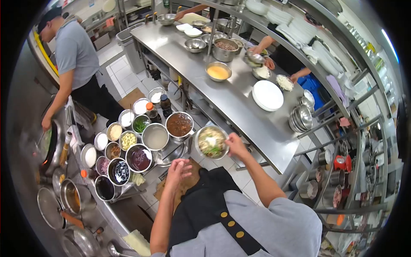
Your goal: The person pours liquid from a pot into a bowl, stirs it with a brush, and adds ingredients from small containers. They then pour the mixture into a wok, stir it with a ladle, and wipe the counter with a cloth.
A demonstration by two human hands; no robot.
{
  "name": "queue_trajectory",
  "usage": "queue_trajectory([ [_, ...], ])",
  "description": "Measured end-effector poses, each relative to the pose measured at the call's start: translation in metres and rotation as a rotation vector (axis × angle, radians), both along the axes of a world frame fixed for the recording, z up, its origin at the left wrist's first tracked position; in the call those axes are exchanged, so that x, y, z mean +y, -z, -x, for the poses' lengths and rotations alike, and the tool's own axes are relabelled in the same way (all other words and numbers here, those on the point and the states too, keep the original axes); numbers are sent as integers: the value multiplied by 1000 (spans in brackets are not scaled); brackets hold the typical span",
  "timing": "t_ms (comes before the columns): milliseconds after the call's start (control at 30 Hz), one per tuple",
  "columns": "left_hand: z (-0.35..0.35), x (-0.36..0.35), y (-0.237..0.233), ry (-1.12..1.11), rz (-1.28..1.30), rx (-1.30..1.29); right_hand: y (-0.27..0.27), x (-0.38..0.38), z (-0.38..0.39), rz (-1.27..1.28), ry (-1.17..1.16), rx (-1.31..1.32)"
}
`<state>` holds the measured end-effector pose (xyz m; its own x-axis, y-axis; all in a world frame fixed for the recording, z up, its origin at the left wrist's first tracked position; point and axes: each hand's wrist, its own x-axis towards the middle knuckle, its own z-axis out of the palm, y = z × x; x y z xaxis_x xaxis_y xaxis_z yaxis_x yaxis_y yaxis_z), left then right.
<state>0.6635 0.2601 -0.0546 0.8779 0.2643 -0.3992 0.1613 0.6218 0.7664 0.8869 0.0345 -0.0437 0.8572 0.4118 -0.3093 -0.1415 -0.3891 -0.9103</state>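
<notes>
My right hand (236, 144) grips the right rim of a metal bowl (200, 147), which holds pale food with a white heap and chopped greens. The bowl is in the air between the seasoning containers and the steel table. To its lower left, my left hand (177, 170) is raised with its fingers apart and nothing in it. Near that hand are a pot of dark purple liquid (139, 157), a pot of cloudy liquid (155, 136) and a pot of brown sauce (180, 124).
A steel table (274, 141) bears a stack of white plates (268, 95), a bowl of yellow liquid (218, 71) and nested bowls (302, 118). Another person (77, 47) works at a wok (50, 143) on the left. Other people's hands reach over the table's far side.
</notes>
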Motion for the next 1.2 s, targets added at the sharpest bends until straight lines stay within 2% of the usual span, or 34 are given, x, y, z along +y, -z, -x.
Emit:
queue_trajectory([
  [67, 8, -6, 6, 76, -274, 83, 40, -51, -33, -41, 221, -77],
  [100, 17, -6, 15, 81, -408, 110, 32, -73, -41, -42, 288, -53],
  [167, 48, 2, 66, 105, -944, 156, 32, -115, -65, -44, 425, -76],
  [233, 86, -4, 88, 89, -1106, 365, 45, -154, -96, -47, 493, -115],
  [300, 133, -15, 133, 25, -1079, 545, 51, -189, -116, 94, 556, -136],
  [367, 195, -33, 203, -201, -542, 654, 66, -218, -135, 96, 542, -112],
  [400, 256, -46, 283, -291, -370, 600, 70, -228, -144, 86, 522, -107],
  [433, 293, -62, 324, -387, -200, 550, 66, -233, -148, 54, 532, -58],
  [467, 311, -88, 301, -361, -284, 737, 78, -246, -162, 61, 528, -47],
  [533, 322, -146, 273, -345, -334, 937, 100, -267, -192, 373, 420, -429],
  [567, 327, -169, 265, -366, -325, 966, 89, -262, -199, 374, 407, -420],
  [633, 333, -205, 254, -429, -321, 988, 18, -228, -194, 614, 554, -821],
  [667, 332, -218, 242, -471, -328, 988, -3, -212, -192, 605, 517, -812],
  [733, 332, -240, 238, -587, -361, 943, -34, -161, -198, 183, 504, -950],
  [800, 340, -269, 260, -839, -449, 803, -37, -104, -192, -68, 370, -907],
  [833, 309, -261, 186, -524, -444, 1007, -28, -77, -189, -155, 289, -829],
  [867, 310, -270, 190, -583, -373, 1079, -18, -48, -179, -240, 195, -737],
  [900, 302, -282, 185, -678, -491, 1106, -25, -19, -155, -328, 90, -651],
  [933, 308, -293, 189, -590, -697, 1234, -30, 4, -129, -408, -5, -566],
  [967, 295, -297, 168, -673, -778, 1193, -14, 25, -114, -432, -176, -517],
  [1000, 283, -302, 148, -743, -711, 1202, 1, 44, -99, -453, -334, -488],
  [1067, 286, -327, 147, -940, -649, 1207, 15, 69, -62, -362, -871, -457],
  [1133, 291, -349, 162, -923, -645, 1254, 55, 83, -17, -221, -1202, -34],
  [1167, 291, -365, 162, -964, -555, 1218, 73, 78, 8, -54, -1241, -3],
  [1200, 307, -385, 194, -891, -483, 1245, 172, 75, 3, -143, -1456, -623],
])
